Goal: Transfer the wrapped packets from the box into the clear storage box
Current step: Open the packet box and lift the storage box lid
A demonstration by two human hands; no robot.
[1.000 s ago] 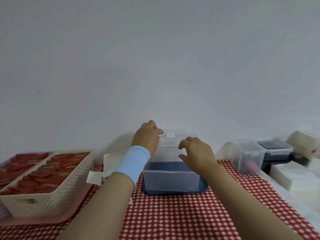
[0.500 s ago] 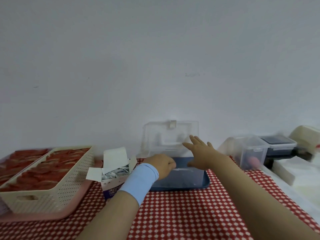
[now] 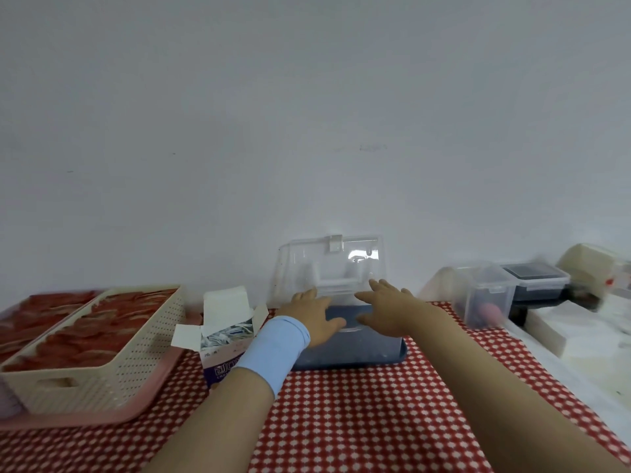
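Both hands are spread flat with straight fingers and hold nothing. The left hand (image 3: pixel 314 315), with a pale blue wristband (image 3: pixel 273 349) on its wrist, lies over the near left part of the clear box (image 3: pixel 368 346). The right hand (image 3: pixel 389 312) lies over its near right part, palm down. Whether either one presses on the rim or hovers just above it cannot be told.

The clear box stands on a blue tray (image 3: pixel 404 353) on a red checked cloth (image 3: pixel 358 421). Its lid (image 3: pixel 331 268) is swung up and stands nearly upright against the wall (image 3: pixel 307 131) behind.

Just left of the left wrist stands the box (image 3: pixel 218 368), its flaps folded open. The packets (image 3: pixel 227 332) lie piled inside it, well within reach of the left hand but untouched. The left forearm crosses in front of that box's right corner.

Farther left a cream basket (image 3: pixel 102 363) full of red pieces sits on a pink tray (image 3: pixel 102 418). To the right of the hands stand a small clear tub (image 3: pixel 488 295) and a dark tub (image 3: pixel 532 281), both blurred.
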